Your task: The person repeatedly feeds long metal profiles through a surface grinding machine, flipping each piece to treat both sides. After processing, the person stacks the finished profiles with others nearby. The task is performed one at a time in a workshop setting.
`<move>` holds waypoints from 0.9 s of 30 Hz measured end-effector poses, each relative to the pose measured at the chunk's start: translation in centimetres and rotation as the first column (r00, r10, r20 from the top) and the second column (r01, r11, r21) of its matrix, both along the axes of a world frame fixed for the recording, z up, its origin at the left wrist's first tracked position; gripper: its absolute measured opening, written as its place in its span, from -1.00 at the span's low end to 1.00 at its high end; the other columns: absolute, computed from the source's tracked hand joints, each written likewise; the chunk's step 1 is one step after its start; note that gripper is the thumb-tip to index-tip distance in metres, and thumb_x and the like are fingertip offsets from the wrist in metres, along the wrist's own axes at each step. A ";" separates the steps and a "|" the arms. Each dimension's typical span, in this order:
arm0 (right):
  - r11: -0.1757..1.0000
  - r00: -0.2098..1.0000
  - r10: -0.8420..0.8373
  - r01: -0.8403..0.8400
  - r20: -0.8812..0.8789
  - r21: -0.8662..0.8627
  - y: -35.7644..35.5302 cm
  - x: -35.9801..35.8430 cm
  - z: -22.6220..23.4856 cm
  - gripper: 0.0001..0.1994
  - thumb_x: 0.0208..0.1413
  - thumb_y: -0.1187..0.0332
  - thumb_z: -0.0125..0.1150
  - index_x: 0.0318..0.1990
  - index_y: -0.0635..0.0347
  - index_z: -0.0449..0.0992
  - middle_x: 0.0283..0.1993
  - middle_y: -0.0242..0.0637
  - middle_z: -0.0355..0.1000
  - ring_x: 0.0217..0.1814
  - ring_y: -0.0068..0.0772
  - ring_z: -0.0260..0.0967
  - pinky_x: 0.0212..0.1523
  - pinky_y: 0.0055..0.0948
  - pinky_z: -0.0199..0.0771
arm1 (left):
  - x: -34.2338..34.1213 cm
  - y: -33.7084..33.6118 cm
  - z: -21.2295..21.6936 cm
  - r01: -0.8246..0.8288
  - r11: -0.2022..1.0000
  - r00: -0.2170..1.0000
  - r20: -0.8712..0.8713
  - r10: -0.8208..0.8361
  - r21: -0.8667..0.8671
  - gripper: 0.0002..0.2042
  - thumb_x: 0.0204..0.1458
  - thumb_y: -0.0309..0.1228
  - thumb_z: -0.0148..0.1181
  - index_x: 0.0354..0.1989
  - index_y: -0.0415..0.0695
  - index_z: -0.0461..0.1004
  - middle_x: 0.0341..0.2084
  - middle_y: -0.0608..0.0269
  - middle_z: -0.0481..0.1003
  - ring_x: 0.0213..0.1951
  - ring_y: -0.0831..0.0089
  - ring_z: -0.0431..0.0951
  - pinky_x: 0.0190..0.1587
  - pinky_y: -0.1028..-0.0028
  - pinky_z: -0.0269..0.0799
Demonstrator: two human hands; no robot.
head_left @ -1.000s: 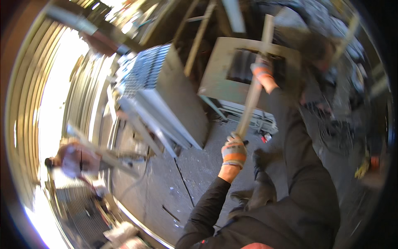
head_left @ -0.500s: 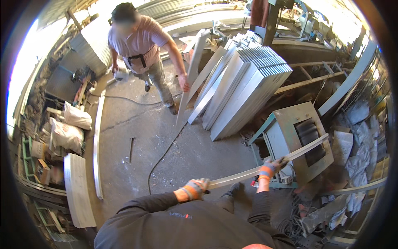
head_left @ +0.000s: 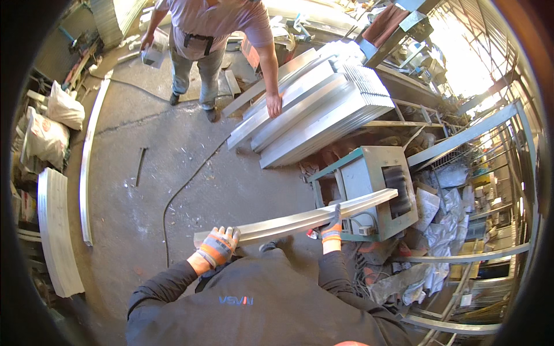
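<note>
A long silver metal profile (head_left: 300, 222), grooved along its length, lies across in front of my body, rising toward the right. My left hand (head_left: 218, 247), in a grey and orange glove, is closed around it near its left end, fingers over the top. Farther along, my right hand (head_left: 331, 229), gloved alike, grips the bar from its near side; part of those fingers is hidden behind the metal. The bar's right end passes in front of a grey-green machine housing (head_left: 378, 158) with a dark opening.
Ahead, a leaning stack of metal profiles (head_left: 323, 121) has a co-worker's hand (head_left: 274, 105) at it; the co-worker's other hand holds a grey object (head_left: 154, 53). A dark cable (head_left: 190, 187) crosses the floor. Left lie profiles (head_left: 56, 230) and white sacks (head_left: 49, 135); right, scrap (head_left: 444, 230).
The profile in my hands has turned, showing a broader grooved face. The co-worker has come nearer, the hand now at the stack rather than on a separate upright piece. My view has swung right.
</note>
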State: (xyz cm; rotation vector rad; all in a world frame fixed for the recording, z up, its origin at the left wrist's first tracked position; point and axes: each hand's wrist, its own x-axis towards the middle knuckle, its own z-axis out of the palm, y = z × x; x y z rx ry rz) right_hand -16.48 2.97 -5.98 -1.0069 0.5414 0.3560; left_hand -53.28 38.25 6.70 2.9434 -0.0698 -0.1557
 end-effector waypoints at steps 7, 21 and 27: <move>0.983 0.986 -0.081 0.103 0.147 -0.155 -1.0 -3.1 3.7 -0.01 0.27 -0.37 0.49 0.66 -0.01 0.25 0.57 -0.08 0.35 0.52 0.08 0.37 0.49 0.22 0.48 | 1.6 1.4 1.7 -0.200 0.922 0.970 -0.200 0.138 -0.331 -0.22 0.32 0.32 0.28 0.35 -0.19 0.52 0.11 -0.24 0.64 0.17 -0.19 0.69 0.27 -0.05 0.56; 0.978 0.924 -0.070 0.138 0.375 -0.157 -3.8 -7.3 13.7 -0.15 0.57 -0.26 0.17 0.69 0.22 0.23 0.65 -0.09 0.30 0.61 -0.04 0.29 0.66 0.00 0.27 | 8.7 0.3 0.3 -0.164 0.705 0.911 -0.380 -0.159 -0.690 -0.16 0.19 0.32 0.46 0.41 -0.12 0.53 0.17 -0.17 0.72 0.24 -0.14 0.70 0.31 0.10 0.57; 1.000 0.847 -0.004 0.007 0.531 -0.003 -4.8 -6.7 15.7 -0.30 0.56 0.01 0.27 0.60 0.32 0.31 0.59 0.00 0.35 0.55 0.11 0.39 0.55 0.21 0.43 | 12.3 4.7 0.8 -0.310 0.509 0.845 -0.479 -0.239 -0.803 -0.37 0.18 -0.14 0.59 0.37 -0.21 0.66 0.05 0.09 0.79 0.03 0.33 0.72 0.21 0.30 0.59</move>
